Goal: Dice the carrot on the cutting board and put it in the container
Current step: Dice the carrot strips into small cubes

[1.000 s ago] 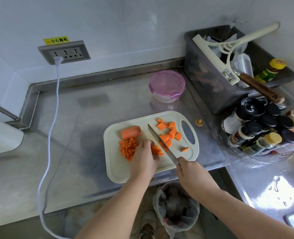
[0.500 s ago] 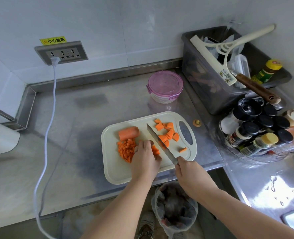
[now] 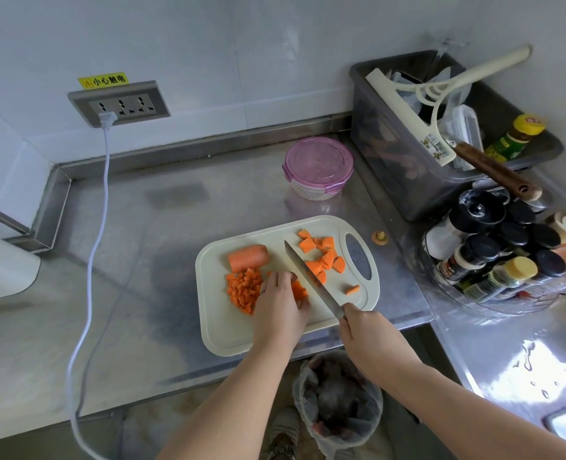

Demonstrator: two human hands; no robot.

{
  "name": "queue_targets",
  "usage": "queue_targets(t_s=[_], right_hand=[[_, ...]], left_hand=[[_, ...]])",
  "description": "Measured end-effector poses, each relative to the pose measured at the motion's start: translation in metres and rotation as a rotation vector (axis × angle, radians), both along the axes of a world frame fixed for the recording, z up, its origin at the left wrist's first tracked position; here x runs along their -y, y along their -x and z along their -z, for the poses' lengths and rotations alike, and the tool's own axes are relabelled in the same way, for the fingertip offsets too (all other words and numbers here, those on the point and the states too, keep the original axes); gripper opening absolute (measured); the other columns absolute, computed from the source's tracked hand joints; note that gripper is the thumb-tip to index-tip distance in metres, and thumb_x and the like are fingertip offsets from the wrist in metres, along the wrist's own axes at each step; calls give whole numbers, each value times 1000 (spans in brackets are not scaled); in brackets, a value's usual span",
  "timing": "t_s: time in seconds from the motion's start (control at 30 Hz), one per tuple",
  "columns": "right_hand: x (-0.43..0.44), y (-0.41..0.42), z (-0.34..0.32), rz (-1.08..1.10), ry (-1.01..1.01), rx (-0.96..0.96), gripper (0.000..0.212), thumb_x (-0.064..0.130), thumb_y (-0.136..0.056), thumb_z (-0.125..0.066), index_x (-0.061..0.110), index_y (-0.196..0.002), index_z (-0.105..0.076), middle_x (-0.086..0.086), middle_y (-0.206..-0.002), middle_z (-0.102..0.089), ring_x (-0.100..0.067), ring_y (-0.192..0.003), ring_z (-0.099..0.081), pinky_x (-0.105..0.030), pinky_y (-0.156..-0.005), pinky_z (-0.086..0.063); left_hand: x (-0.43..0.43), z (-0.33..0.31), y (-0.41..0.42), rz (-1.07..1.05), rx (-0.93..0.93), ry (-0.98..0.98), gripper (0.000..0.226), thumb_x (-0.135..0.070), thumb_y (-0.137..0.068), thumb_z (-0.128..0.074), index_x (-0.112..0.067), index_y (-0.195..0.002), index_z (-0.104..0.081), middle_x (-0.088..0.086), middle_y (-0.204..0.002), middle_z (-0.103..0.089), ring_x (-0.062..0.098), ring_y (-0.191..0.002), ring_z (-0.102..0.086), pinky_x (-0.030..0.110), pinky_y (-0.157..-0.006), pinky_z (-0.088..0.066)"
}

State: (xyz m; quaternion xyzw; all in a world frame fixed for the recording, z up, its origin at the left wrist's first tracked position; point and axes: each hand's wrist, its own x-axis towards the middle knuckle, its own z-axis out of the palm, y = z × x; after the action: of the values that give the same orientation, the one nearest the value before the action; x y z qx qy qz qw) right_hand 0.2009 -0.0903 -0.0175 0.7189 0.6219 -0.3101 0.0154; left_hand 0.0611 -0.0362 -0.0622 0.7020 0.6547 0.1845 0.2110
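Where the counter edge drops away nearest the camera, a lined waste bin stands on the floor below the two forearms. Above it, the right hand is wrapped tightly around the handle of the knife, whose blade slants up and to the left across the cutting board. The left hand rests on the board just left of the blade, fingers curled down over a carrot piece that shows orange between its knuckles and the steel. Touching that hand's left side lies a heap of diced carrot, and just beyond the heap lies an uncut carrot stub. Right of the blade lie larger carrot chunks. Farther back on the steel counter, well apart from both hands, sits the container with its pink lid closed.
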Motion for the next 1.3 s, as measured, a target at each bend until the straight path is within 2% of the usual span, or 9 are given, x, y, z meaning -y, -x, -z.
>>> queue_targets(t_s=[0.1, 0.2, 0.33, 1.0, 1.17, 1.3], right_hand=[[1, 1, 1, 3, 7, 12, 17, 23, -102, -31, 17, -97, -45, -4, -84, -60, -22, -75, -61, -36, -65, -51], [3, 5, 3, -6, 26, 6, 20, 26, -104, -32, 18, -108, -50, 0, -89, -62, -15, -76, -63, -34, -72, -57], [3, 10, 6, -15, 27, -3, 20, 27, -103, -37, 18, -116, -50, 2, -93, -63, -12, -78, -64, -30, -73, -58], [-5, 10, 12, 7, 21, -29, 18, 26, -103, -36, 18, -108, -51, 0, -88, -62, -14, -75, -64, -33, -71, -59], [-2, 7, 10, 4, -38, -23, 16, 25, -103, -34, 18, -100, -48, 0, -78, -59, -14, -65, -59, -30, -58, -52], [1, 9, 7, -22, -79, -39, 21, 27, -103, -31, 17, -109, -50, -2, -77, -61, -18, -64, -61, -38, -60, -54]], left_hand=[[3, -1, 3, 1, 59, 19, 43, -33, -83, -70, -17, -118, -51, -1, -118, -55, 17, -111, -53, 26, -87, -48], [5, -3, 6, -2, 71, 35, 43, -31, -84, -69, -18, -120, -50, -2, -121, -53, 15, -112, -53, 24, -85, -47], [5, -3, 8, -17, 65, 37, 39, -24, -85, -68, -17, -120, -50, -2, -122, -54, 15, -113, -52, 23, -85, -47], [-3, -1, 5, 5, 66, 34, 35, -23, -87, -65, -15, -120, -54, -1, -119, -56, 16, -113, -53, 24, -87, -46], [0, -1, 10, -5, 114, 37, 35, -27, -86, -68, -16, -116, -56, -2, -114, -57, 16, -106, -56, 20, -82, -45], [2, -3, 12, 6, 126, 7, 30, -24, -84, -70, -15, -111, -57, -3, -111, -57, 15, -104, -57, 15, -80, -40]])
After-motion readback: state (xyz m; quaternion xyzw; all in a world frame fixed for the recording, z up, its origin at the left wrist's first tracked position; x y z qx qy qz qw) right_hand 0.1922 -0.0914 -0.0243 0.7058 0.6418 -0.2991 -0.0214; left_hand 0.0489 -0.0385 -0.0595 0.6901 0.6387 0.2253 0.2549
